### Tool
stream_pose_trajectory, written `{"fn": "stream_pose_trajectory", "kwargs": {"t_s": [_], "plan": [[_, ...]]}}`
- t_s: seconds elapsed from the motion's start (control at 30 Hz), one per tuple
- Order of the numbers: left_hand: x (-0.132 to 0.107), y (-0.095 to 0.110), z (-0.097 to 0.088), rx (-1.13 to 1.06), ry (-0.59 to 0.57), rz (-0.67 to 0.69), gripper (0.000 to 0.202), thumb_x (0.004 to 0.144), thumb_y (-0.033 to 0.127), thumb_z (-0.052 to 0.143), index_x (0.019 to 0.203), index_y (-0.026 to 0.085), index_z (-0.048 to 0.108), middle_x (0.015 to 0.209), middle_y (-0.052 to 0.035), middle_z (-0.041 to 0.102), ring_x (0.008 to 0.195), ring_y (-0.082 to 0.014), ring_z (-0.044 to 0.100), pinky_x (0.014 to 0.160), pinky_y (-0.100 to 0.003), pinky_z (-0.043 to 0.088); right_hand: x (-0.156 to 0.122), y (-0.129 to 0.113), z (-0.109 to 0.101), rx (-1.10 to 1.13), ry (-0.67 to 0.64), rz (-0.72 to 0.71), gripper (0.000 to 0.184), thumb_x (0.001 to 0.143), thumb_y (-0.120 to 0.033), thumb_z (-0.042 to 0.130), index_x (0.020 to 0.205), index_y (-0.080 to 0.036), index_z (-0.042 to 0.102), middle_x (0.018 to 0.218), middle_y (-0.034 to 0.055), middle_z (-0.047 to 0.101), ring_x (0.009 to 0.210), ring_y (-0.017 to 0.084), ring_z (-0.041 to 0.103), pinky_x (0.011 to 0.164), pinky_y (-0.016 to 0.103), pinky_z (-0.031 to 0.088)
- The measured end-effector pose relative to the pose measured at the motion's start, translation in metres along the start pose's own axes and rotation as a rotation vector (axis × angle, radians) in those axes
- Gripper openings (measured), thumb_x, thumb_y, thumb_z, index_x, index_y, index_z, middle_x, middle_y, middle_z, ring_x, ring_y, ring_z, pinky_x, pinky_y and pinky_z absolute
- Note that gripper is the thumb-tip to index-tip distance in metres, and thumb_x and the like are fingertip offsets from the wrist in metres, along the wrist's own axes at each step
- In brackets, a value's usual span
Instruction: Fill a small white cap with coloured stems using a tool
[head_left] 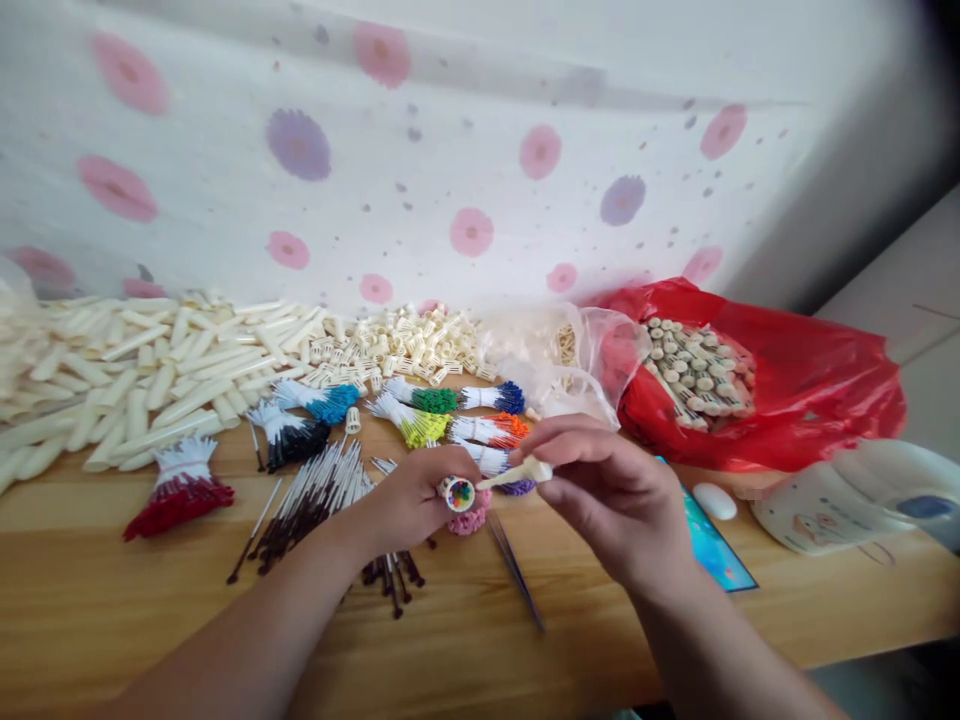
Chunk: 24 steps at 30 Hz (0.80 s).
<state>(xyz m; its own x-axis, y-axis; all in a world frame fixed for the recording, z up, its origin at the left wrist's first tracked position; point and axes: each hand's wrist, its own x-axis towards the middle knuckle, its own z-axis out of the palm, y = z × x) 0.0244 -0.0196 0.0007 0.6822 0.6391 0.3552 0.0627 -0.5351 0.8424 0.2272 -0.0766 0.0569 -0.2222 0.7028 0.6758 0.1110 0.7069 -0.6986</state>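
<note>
My left hand (pixel 421 490) is closed around a cream plastic tube (pixel 444 488) whose open end faces me. Several coloured tips show inside that end. A small cream plug with a thin stem (pixel 535 470) is pinched between the thumb and fingers of my right hand (pixel 611 485). The stem points left, close to the tube's mouth; whether they touch I cannot tell. Just below my left hand lies a bundle of pink-tipped sticks (pixel 469 520). Tweezers (pixel 516 572) rest on the table (pixel 585 650) between my hands.
Long cream tubes (pixel 180 370) and short slotted cream pieces (pixel 420 340) are heaped at the back. Bundles of coloured sticks, including a red one (pixel 180 485), and loose dark-tipped sticks (pixel 315 500) lie in front. A red bag (pixel 810 370) and white container (pixel 847 500) stand right.
</note>
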Motion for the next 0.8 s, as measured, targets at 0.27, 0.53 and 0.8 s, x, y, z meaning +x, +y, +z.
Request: {"fn": "stream_pose_trajectory", "kwargs": {"t_s": [0.27, 0.53, 0.8], "plan": [[-0.002, -0.008, -0.004, 0.070, 0.034, -0.111, 0.011, 0.082, 0.018, 0.054, 0.072, 0.017, 0.057, 0.069, 0.0015, 0.055, 0.068, -0.0121, 0.052, 0.062, -0.023, 0.040, 0.008, -0.005, 0.016, -0.261, -0.156, -0.221, 0.033, 0.074, 0.002, 0.058, 0.101, -0.016, 0.063, 0.099, 0.0090, 0.066, 0.088, 0.016, 0.065, 0.074, 0.027, 0.056], [-0.001, -0.011, -0.001, 0.065, 0.030, -0.152, 0.011, 0.078, 0.013, 0.051, 0.069, 0.017, 0.053, 0.068, 0.0027, 0.053, 0.067, -0.0120, 0.050, 0.061, -0.023, 0.039, 0.006, 0.011, 0.019, -0.308, -0.207, -0.209, 0.031, 0.076, 0.000, 0.060, 0.103, -0.014, 0.062, 0.101, 0.0090, 0.065, 0.091, 0.015, 0.063, 0.079, 0.026, 0.054], [-0.001, -0.012, 0.000, 0.105, 0.029, -0.121, 0.015, 0.078, 0.014, 0.051, 0.064, 0.017, 0.051, 0.065, 0.0023, 0.053, 0.065, -0.0129, 0.048, 0.059, -0.024, 0.039, 0.001, 0.021, 0.026, -0.327, -0.249, -0.198, 0.030, 0.080, -0.004, 0.059, 0.107, -0.018, 0.060, 0.103, 0.0071, 0.064, 0.092, 0.016, 0.060, 0.079, 0.031, 0.053]]}}
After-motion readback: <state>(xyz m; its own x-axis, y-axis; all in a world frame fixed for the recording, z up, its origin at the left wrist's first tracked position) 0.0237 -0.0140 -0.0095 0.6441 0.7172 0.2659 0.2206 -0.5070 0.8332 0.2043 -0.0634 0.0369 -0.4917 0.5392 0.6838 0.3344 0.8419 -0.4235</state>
